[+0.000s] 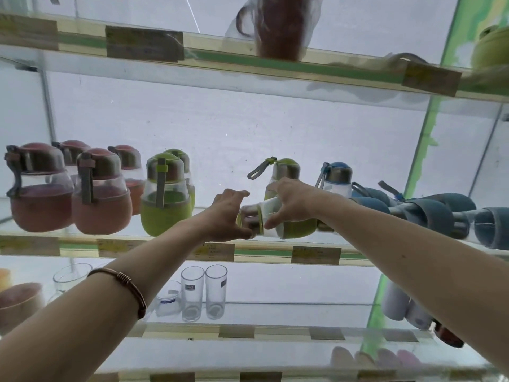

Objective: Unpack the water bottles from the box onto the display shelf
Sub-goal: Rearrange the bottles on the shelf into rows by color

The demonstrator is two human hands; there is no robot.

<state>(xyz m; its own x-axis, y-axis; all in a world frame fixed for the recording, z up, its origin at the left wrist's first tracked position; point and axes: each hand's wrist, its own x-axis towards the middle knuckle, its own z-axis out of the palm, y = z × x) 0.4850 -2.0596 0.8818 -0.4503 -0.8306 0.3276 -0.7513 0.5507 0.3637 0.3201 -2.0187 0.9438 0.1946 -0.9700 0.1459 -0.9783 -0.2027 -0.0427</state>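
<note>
My right hand point(292, 202) grips a green bottle point(278, 220) lying on its side at the shelf point(165, 242) edge, while my left hand point(228, 216) cups its cap end with thumb and fingers. Pink bottles point(68, 191), green ones and blue bottles point(440, 213) already stand or lie along this shelf, so much seems done; the box is out of view, so I can't tell what remains.

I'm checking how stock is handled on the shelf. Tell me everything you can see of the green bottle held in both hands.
The green bottle lies on its side at the middle shelf's front edge, cap pointing left. It has a clear upper body, a green sleeve over its rounded base, and a metallic-looking neck under a clear cap. The right hand grips the clear body from above; the left hand holds the cap end. Another green bottle stands upright just behind it.
</note>
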